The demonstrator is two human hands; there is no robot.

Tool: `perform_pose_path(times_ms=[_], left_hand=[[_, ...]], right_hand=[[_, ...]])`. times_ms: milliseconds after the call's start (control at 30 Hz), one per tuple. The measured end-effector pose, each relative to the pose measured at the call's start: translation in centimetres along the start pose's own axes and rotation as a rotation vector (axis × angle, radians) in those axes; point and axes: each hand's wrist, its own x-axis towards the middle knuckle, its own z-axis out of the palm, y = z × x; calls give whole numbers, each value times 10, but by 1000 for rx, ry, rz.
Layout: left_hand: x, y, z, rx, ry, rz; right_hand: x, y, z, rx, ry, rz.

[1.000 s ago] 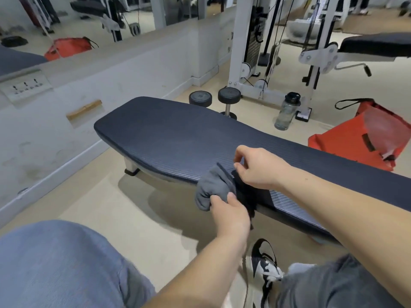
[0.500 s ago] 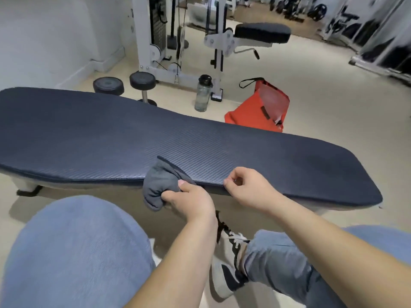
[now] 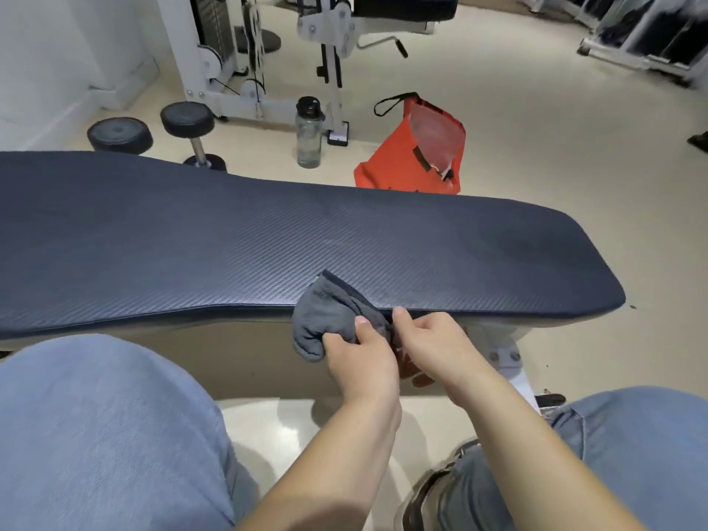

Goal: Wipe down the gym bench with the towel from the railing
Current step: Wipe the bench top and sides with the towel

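Both hands hold the soft grey towel [image 3: 329, 316] bunched at the near edge of the gym bench [image 3: 268, 239], the left hand [image 3: 360, 362] curled round its lower folds and the right hand [image 3: 433, 346] pinching its side; light and floppy, it probably handles best gathered into a wad.

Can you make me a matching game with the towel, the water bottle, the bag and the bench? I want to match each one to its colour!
Things:
1. towel
2. water bottle
3. bag
4. gym bench

Colours:
A. orange-red
B. dark navy
C. grey
D. see-through with a black cap

Right pairs: 1-C, 2-D, 3-A, 4-B.
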Motion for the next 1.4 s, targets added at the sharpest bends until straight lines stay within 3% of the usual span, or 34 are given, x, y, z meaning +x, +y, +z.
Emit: perform_pose_path(times_ms=[200, 267, 400, 567, 700, 900, 1067, 1400], left_hand=[[-47, -17, 57, 45, -212, -99], [-67, -17, 73, 49, -345, -158], [-82, -16, 85, 115, -490, -209], [-60, -5, 52, 287, -762, -250], [-46, 14, 31, 551, -811, -73], [-25, 41, 6, 790, -807, 171], [-13, 56, 3, 736, -738, 293], [-18, 66, 67, 963, -715, 927]], right_hand=[[10, 45, -57, -181, 31, 125], [6, 63, -79, -137, 48, 214], [1, 84, -94, 241, 194, 274], [3, 82, -36, 810, 291, 330], [4, 58, -14, 1071, 343, 312], [3, 35, 2, 1029, 318, 270], [8, 32, 0, 974, 535, 341], [69, 60, -114, 1090, 969, 681]])
